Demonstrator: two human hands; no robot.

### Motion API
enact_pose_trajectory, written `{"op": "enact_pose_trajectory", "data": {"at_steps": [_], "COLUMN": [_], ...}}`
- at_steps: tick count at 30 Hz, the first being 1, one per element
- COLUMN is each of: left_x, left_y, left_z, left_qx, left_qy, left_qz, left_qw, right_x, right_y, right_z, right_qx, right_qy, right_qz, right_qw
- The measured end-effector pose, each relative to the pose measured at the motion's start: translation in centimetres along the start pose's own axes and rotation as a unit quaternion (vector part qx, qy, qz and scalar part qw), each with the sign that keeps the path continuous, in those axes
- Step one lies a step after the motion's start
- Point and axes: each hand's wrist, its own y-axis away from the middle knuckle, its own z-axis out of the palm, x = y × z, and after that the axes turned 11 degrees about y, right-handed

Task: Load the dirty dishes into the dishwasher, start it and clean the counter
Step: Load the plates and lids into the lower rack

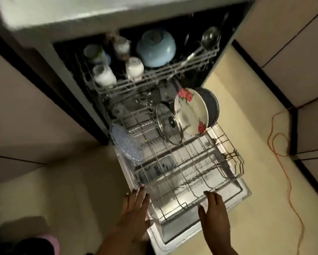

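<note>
Dishwasher (77,100) open, door (233,190) dropped flat, both racks pulled out. Lower rack (184,173) sitting over door: floral plate (191,112) upright on edge at back right, dark pan (212,105) just behind it, glass lid (169,124) on edge just in front of plate, clear textured dish (126,144) leaning at left edge. Front half of rack bare wire. Upper rack (154,74): blue bowl (155,47) inverted mid-rack, white cups (104,75) upside down left of it, ladle (209,38) lying at right. Both hands at near edge of lower rack. Left hand (135,208) fingers straight and spread, tips at front-left corner of rack, touching or just short, can't tell. Right hand (214,210) fingers relaxed, lightly bent, tips at front rail, gripping nothing. Orange cable (281,144) looped on floor (71,181) right of door. Blur heavy near worktop (62,11) edge up top.
</note>
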Motion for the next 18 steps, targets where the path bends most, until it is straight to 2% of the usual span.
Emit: {"op": "enact_pose_trajectory", "data": {"at_steps": [3, 7, 11, 14, 18], "left_x": [-0.2, -2.8, -5.6, -7.2, -10.8], "left_y": [3.7, 10.2, 16.9, 22.0, 30.4], "left_z": [-8.5, -19.9, -30.0, -34.8, -37.5], "left_qx": [0.047, 0.127, 0.15, 0.169, 0.225], "left_qy": [-0.008, -0.022, -0.034, -0.035, -0.047], "left_qz": [-0.04, -0.034, -0.059, -0.075, -0.111], "left_qw": [0.998, 0.991, 0.986, 0.982, 0.967], "right_x": [-4.1, -11.4, -18.4, -23.6, -30.8], "right_y": [1.8, 3.9, 4.8, 5.5, 7.9], "right_z": [-4.6, -12.0, -18.3, -21.3, -22.9], "right_qx": [0.008, 0.042, 0.083, 0.104, 0.136], "right_qy": [-0.016, -0.074, -0.087, -0.094, -0.1], "right_qz": [-0.066, -0.109, -0.168, -0.216, -0.283], "right_qw": [0.998, 0.99, 0.978, 0.966, 0.944]}}
